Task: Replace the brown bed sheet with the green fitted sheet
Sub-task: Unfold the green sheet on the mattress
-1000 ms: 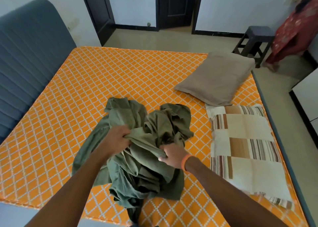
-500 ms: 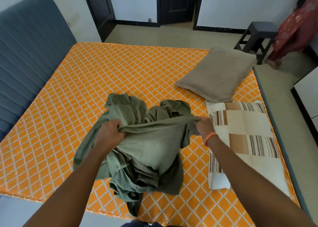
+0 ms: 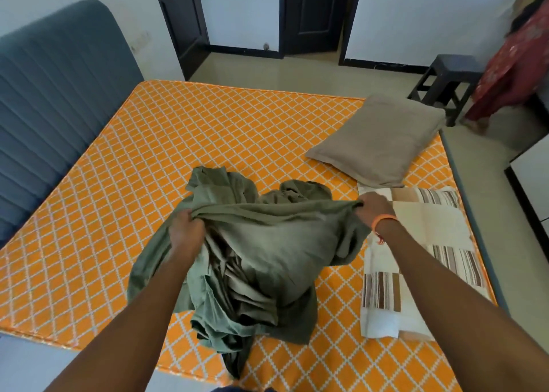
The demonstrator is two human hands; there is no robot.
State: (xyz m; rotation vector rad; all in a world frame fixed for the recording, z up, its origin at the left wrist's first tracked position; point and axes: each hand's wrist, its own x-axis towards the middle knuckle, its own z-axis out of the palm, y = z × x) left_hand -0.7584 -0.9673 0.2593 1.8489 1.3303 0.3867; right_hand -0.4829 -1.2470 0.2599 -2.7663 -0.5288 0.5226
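Note:
The green fitted sheet (image 3: pixel 261 249) lies bunched in a heap on the bare orange diamond-patterned mattress (image 3: pixel 154 159). My left hand (image 3: pixel 185 231) grips one part of its upper edge. My right hand (image 3: pixel 375 208), with an orange band at the wrist, grips the same edge further right. Between the two hands the edge is stretched into a taut line, and the cloth hangs from it over the heap. No brown bed sheet is in view.
A plain tan pillow (image 3: pixel 380 142) and a striped patchwork pillow (image 3: pixel 421 258) lie on the mattress's right side. A grey padded headboard (image 3: pixel 50 109) stands at left. A dark stool (image 3: pixel 445 79) and red cloth (image 3: pixel 517 64) are beyond the bed's far right corner.
My right hand has pulled the sheet's edge out to the right, away from my left hand, stretching the cloth open. The left hand has stayed in place, gripping its part.

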